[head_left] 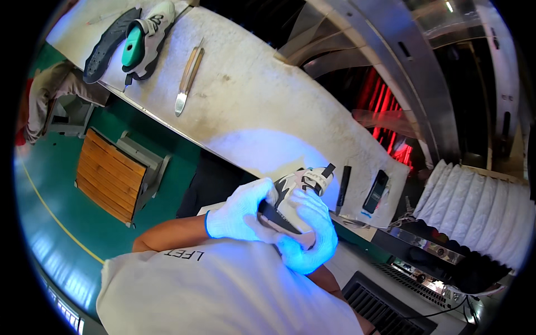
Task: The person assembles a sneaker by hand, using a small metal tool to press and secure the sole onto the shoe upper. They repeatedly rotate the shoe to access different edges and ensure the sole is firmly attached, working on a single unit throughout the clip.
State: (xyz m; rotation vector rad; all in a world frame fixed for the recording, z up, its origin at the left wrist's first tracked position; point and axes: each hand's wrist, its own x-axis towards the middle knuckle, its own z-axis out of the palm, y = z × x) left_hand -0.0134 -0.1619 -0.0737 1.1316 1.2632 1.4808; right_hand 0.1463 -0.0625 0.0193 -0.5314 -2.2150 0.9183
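A white and grey sneaker (286, 187) with dark trim is held close to my body, at the front edge of the worktable. My left hand (240, 211), in a white knit glove, grips its left side. My right hand (315, 226), gloved the same way, wraps around its right side and lower end. A dark pull tab sticks up at the end away from me. The glove fingers hide much of the shoe's side and underside. Bluish light falls on the gloves and the shoe.
On the worktable (240, 84) lie a dark sole (110, 47), another sneaker (155, 34) with a green last (133, 47), a wooden-handled knife (184, 92), a black stick-like tool (344, 187) and a phone (376, 191). A machine glows red (385, 106) behind. A slatted stool (109, 176) stands left; a white duct hose (474, 212) right.
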